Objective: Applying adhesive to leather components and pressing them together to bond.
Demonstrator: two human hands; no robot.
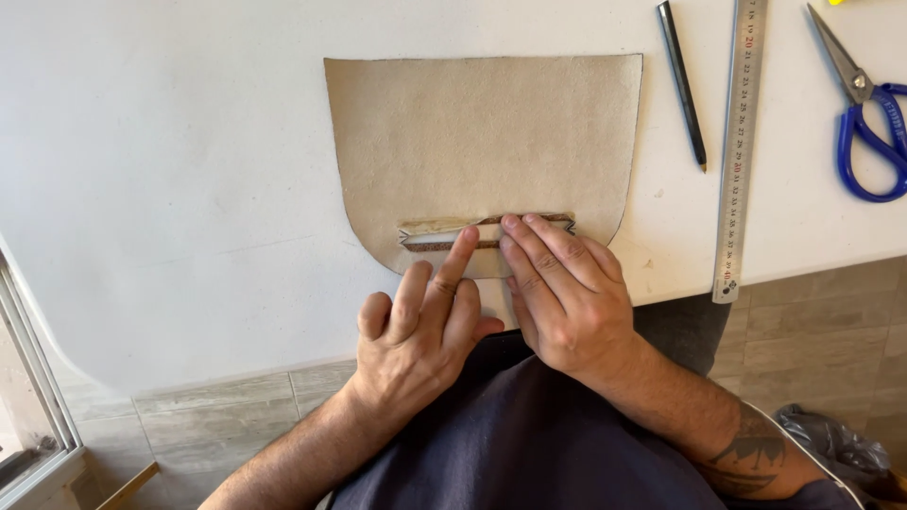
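Head view: a person bends over a white tabletop (170, 189), both bare hands working a tan leather piece (482, 132) with a straight top and rounded lower corners.
Leather piece: it lies flat, suede side up, near the front edge of the tabletop, directly ahead of the person; a narrow slit opening (444, 236) runs across its lower part, its cut flaps folded back.
Left hand (420, 331): fingers spread apart, clamped on nothing; one extended fingertip presses the slit's edge just left of centre.
Right hand (562, 293): fingers held together and laid flat, pressing down on the right half of the slit; it grips nothing.
Handling: the leather looks light, thin and pliable, probably not fragile; the napped face should resist slipping. Judging by its limpness, it is best held flat under the fingertips beside the slit, or lifted by a bare outer edge.
Alongside: a dark pen (682, 85), a steel ruler (739, 151) hanging past the tabletop edge, and blue-handled scissors (867, 113) lie to the right, well apart from the hands.
Below: grey floor tiles (236, 416) show.
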